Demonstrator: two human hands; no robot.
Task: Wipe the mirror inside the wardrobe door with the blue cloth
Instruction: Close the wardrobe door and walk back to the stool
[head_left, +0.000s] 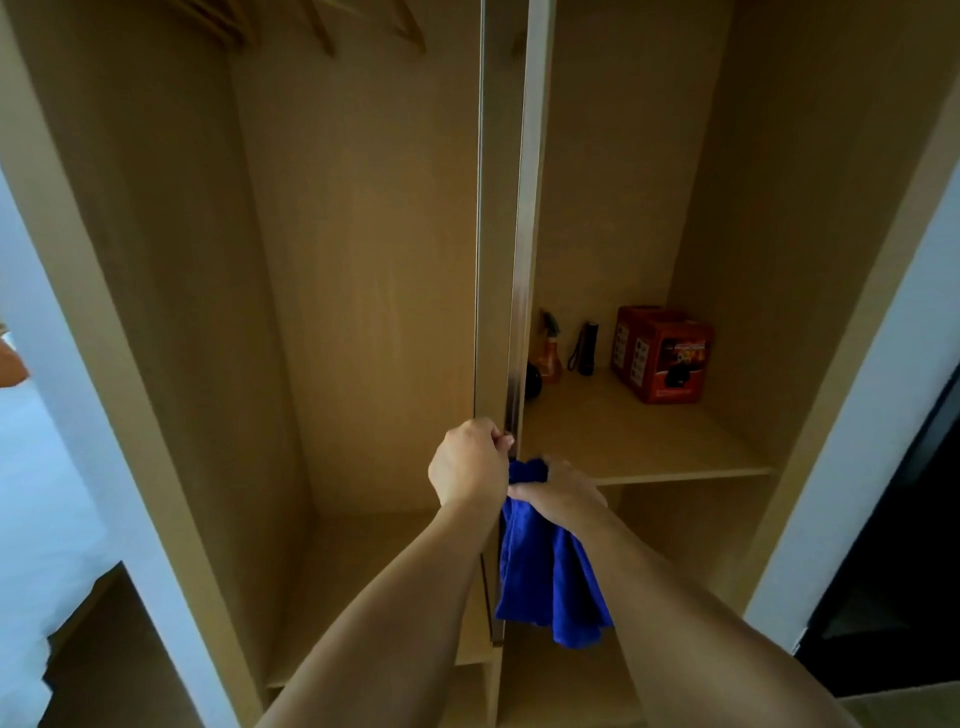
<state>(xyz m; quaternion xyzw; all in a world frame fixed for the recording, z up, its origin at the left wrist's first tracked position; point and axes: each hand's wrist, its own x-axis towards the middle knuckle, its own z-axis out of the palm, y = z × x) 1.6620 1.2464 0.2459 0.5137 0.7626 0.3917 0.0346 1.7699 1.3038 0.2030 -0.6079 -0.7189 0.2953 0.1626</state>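
I stand in front of an open wooden wardrobe. Seen edge-on in the middle is the wardrobe door (491, 234), with a thin metal strip (522, 260) running down its edge. My left hand (467, 462) grips that edge at about waist height, fingers curled around it. Just right of it, my right hand (563, 493) holds a bunched blue cloth (550, 582), which hangs down below the fist. The mirror's face does not show from this angle.
Right compartment shelf (649, 447) carries a red box (662, 353), a black torch (587, 345), an orange spray bottle (550, 353) and a dark round thing. Wooden hangers (322, 26) hang at the top left. White wall at both sides, a bed at far left.
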